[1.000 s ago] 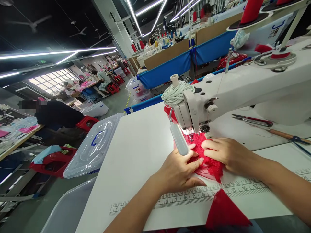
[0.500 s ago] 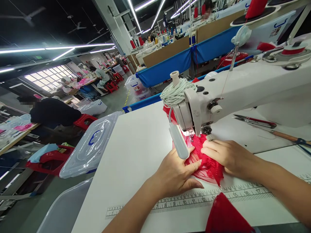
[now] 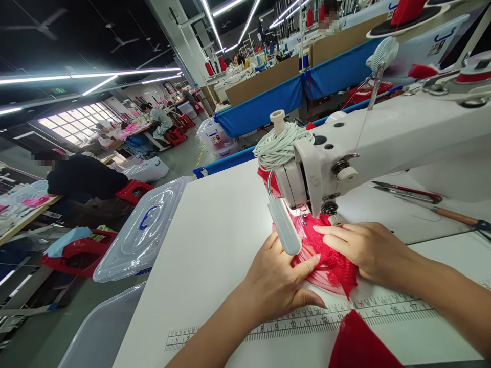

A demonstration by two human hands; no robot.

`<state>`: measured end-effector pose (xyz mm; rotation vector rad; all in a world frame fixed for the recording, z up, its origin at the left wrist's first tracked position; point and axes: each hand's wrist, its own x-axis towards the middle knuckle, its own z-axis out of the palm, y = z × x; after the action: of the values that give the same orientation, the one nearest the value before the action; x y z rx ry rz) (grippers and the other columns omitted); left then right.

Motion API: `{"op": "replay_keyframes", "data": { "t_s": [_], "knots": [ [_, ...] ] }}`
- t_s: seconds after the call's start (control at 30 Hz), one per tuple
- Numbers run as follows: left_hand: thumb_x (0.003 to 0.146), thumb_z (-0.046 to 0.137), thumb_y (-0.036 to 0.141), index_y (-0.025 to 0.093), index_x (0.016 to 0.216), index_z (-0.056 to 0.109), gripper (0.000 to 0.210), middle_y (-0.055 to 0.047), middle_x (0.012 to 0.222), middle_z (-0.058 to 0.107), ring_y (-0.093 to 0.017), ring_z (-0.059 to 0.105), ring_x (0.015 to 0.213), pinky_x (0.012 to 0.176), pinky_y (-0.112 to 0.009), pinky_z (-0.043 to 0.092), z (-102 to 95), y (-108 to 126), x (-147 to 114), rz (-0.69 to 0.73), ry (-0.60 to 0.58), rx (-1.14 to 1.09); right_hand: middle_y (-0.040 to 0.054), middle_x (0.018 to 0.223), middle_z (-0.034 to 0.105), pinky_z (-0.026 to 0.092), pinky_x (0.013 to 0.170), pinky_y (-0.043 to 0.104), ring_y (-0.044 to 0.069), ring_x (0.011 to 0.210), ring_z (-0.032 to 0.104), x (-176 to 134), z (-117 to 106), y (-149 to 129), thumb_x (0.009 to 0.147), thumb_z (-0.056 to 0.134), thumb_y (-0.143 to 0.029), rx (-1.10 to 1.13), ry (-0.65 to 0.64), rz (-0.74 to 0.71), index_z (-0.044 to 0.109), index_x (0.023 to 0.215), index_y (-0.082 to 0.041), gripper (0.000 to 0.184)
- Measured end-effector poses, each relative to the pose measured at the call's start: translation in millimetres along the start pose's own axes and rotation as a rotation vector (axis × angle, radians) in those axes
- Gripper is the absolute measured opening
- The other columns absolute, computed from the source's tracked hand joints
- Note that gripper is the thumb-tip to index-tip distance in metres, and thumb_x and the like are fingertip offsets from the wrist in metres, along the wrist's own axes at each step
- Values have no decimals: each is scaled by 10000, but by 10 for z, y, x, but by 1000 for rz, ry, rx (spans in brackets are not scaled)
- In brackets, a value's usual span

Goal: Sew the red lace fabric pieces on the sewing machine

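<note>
Your left hand lies flat, fingers spread, pressing the red lace piece onto the white table; your right hand presses its other side, palm down. Neither grips it. The lace sits between them under the sewing machine head. The printed ruler shows numerals 9 to 17.
</note>
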<state>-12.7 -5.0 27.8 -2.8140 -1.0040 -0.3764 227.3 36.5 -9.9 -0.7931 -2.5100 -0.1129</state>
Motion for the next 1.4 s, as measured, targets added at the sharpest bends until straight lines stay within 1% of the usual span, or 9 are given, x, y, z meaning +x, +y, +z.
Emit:
{"op": "replay_keyframes", "data": {
  "t_s": [0.13,0.27,0.47,0.57,0.73,0.93,1.07,1.27,1.4],
  "knots": [
    [937,70,713,239,1215,665,810,-151,1142,661,-292,581,1085,965,-479,461,18,10,4,-4,22,-9,63,1063,752,374,528,315,193,672,631,-67,80,2,668,470,-6,-36,32,24,594,828,-209,286],
    [934,92,722,249,1254,645,795,-147,1171,656,-295,575,1107,990,-491,444,38,-2,-10,4,-5,-1,72,1097,746,410,548,325,204,716,648,-90,108,-1,654,457,6,-37,36,19,604,832,-204,311],
    [935,144,731,280,1221,666,746,-105,1118,680,-256,607,995,1038,-503,397,16,-69,-52,11,-19,21,79,1029,748,382,509,318,188,634,613,-43,74,-44,631,452,16,-27,16,10,592,794,-194,300],
    [925,155,747,282,1205,674,751,-95,1108,681,-258,602,990,1047,-506,381,0,-88,-69,24,-12,21,75,1057,740,365,508,309,174,614,595,-38,91,-66,635,463,14,-29,10,8,582,785,-196,284],
    [914,169,762,284,1223,666,755,-126,1149,655,-273,588,1034,977,-472,429,13,-44,-56,7,-48,31,85,1085,741,397,546,306,194,681,636,-48,80,-41,660,495,-7,-30,24,19,587,809,-200,261],
    [903,193,770,281,1277,634,758,-164,1304,581,-297,563,1114,923,-443,463,45,21,-26,-10,-58,36,84,1079,754,429,541,293,200,703,672,-29,-28,4,682,477,2,-41,-27,-12,579,800,-195,251],
    [902,189,770,277,1275,636,762,-165,1309,577,-304,562,1126,927,-447,461,57,30,-33,-20,-66,34,76,1061,756,441,542,301,204,697,676,-49,6,-5,678,483,2,-45,15,19,576,796,-202,253],
    [905,232,768,284,1281,635,733,-151,1292,590,-297,565,1128,950,-452,453,46,40,-34,-28,-64,40,77,1082,753,458,560,300,204,736,682,-66,43,-6,654,466,21,-47,15,17,603,825,-193,306],
    [896,239,779,295,1317,613,743,-142,1268,608,-293,560,1131,970,-462,447,36,44,-29,-21,-82,96,78,1091,750,436,542,300,202,739,667,-68,53,3,624,455,28,-53,13,25,616,828,-195,343]
  ]
}}
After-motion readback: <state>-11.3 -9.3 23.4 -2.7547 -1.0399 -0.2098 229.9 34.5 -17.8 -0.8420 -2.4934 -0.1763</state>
